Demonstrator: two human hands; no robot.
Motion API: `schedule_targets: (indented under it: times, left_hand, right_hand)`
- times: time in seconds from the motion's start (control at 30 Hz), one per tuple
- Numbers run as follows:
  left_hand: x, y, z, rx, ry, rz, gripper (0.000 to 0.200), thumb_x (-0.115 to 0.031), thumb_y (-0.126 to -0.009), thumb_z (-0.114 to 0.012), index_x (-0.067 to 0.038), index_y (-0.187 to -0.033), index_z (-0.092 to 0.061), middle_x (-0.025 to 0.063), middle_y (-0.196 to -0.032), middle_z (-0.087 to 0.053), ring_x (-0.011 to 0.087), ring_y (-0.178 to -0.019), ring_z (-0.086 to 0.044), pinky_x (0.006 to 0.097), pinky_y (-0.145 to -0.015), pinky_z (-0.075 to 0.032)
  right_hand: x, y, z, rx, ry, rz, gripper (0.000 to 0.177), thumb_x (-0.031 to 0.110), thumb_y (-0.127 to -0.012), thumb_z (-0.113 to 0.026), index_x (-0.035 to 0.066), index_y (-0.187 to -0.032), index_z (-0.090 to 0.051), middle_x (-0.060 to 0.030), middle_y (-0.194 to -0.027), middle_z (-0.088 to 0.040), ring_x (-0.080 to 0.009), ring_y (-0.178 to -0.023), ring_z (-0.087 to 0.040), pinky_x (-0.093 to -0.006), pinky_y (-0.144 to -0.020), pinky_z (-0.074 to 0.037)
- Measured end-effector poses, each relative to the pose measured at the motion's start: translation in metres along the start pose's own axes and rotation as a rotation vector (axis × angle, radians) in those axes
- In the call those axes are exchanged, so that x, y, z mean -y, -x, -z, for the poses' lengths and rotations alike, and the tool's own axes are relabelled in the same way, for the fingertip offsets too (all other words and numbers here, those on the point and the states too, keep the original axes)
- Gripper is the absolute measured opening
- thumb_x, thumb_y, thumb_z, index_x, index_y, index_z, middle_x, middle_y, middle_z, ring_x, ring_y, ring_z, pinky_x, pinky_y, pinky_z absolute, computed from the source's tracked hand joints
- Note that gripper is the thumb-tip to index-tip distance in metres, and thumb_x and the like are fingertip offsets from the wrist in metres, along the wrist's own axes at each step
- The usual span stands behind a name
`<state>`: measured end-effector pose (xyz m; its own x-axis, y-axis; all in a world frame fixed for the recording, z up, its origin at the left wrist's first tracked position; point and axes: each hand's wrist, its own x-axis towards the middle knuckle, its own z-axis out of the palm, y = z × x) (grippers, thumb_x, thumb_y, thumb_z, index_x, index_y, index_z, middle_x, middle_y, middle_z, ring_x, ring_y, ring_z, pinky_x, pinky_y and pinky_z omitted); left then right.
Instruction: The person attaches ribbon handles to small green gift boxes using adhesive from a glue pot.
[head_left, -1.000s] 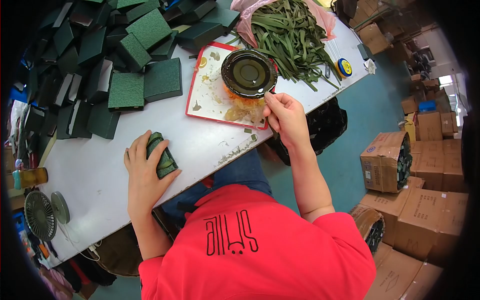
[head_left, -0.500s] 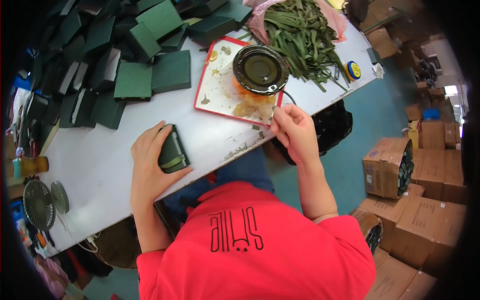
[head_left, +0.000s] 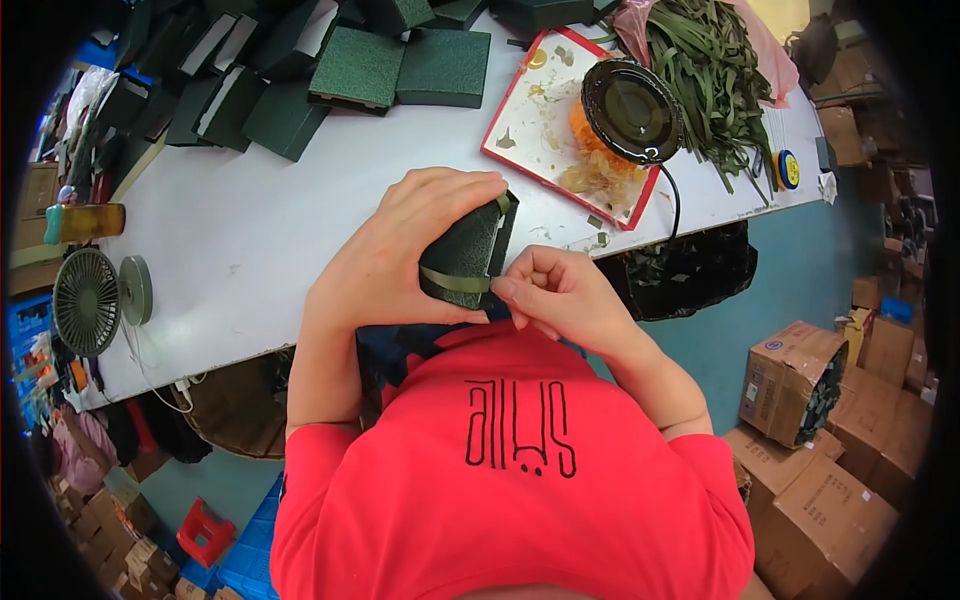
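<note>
My left hand (head_left: 385,250) is wrapped around a small dark green textured box (head_left: 455,245), held near the table's front edge. An olive-green ribbon (head_left: 455,281) crosses the box's lower end, and a second bit of ribbon shows at its upper end. At the box's right side, my right hand (head_left: 560,300) is closed in a pinch, its fingertips touching the edge where the lower ribbon ends. Whatever lies between those fingertips is too small and hidden to make out.
A black-rimmed pot (head_left: 632,112) with amber sides stands on a red-edged, stained tray (head_left: 515,110). Behind are green boxes (head_left: 355,68) and a heap of olive ribbons (head_left: 705,90). A small fan (head_left: 88,300) stands left. Cartons (head_left: 795,385) fill the floor at right.
My right hand has moved from the tray's edge leftward to the box's side. My left hand has lifted and tilted the box closer to it. The camera view has shifted.
</note>
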<state>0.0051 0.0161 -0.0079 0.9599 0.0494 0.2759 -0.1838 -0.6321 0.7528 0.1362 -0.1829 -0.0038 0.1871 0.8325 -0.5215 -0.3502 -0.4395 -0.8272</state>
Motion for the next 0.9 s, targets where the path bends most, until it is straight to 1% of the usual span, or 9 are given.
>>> schedule_targets:
  times: [0.17, 0.4, 0.6, 0.8, 0.9]
  left_hand:
    - [-0.002, -0.002, 0.001, 0.011, 0.034, 0.000, 0.103, -0.024, -0.051, -0.093, -0.004, -0.142, -0.049, 0.0127, -0.136, -0.056, 0.0351, -0.126, -0.049, 0.0426, -0.107, -0.040]
    - [-0.004, -0.003, 0.003, 0.044, 0.024, 0.000, 0.103, -0.021, -0.050, -0.092, -0.004, -0.142, -0.050, 0.0127, -0.135, -0.057, 0.0356, -0.125, -0.050, 0.0430, -0.106, -0.040]
    - [-0.005, -0.002, 0.002, 0.065, 0.004, -0.031, 0.102, -0.021, -0.050, -0.093, -0.004, -0.141, -0.050, 0.0130, -0.135, -0.057, 0.0366, -0.125, -0.050, 0.0449, -0.106, -0.040]
    - [-0.006, -0.002, -0.001, 0.105, 0.013, -0.036, 0.099, -0.020, -0.050, -0.093, -0.005, -0.139, -0.052, 0.0135, -0.135, -0.057, 0.0371, -0.127, -0.050, 0.0455, -0.107, -0.039]
    - [-0.004, -0.001, -0.006, 0.086, -0.003, -0.043, 0.097, -0.019, -0.051, -0.093, -0.005, -0.138, -0.052, 0.0135, -0.135, -0.058, 0.0368, -0.127, -0.050, 0.0454, -0.106, -0.039]
  right_hand:
    - [0.003, -0.003, 0.000, 0.000, 0.032, -0.033, 0.025, 0.023, -0.094, -0.070, 0.004, -0.084, -0.058, -0.0003, -0.064, -0.063, -0.0019, -0.047, -0.045, -0.0196, -0.043, -0.031]
    - [0.008, -0.004, 0.000, 0.032, 0.103, -0.063, 0.027, 0.024, -0.094, -0.071, 0.003, -0.081, -0.058, -0.0017, -0.063, -0.063, -0.0030, -0.045, -0.046, -0.0204, -0.042, -0.033]
    - [0.001, -0.011, 0.002, 0.081, 0.124, -0.085, 0.026, 0.024, -0.093, -0.069, 0.003, -0.079, -0.059, -0.0029, -0.063, -0.064, -0.0038, -0.046, -0.048, -0.0207, -0.043, -0.035]
    - [-0.010, -0.020, 0.003, 0.138, 0.131, -0.146, 0.024, 0.021, -0.093, -0.065, 0.001, -0.080, -0.063, -0.0037, -0.067, -0.067, -0.0044, -0.050, -0.050, -0.0216, -0.046, -0.039]
    - [-0.019, -0.019, 0.000, 0.116, 0.065, -0.051, 0.025, 0.022, -0.095, -0.063, 0.001, -0.081, -0.064, -0.0027, -0.069, -0.068, -0.0037, -0.051, -0.050, -0.0211, -0.046, -0.038]
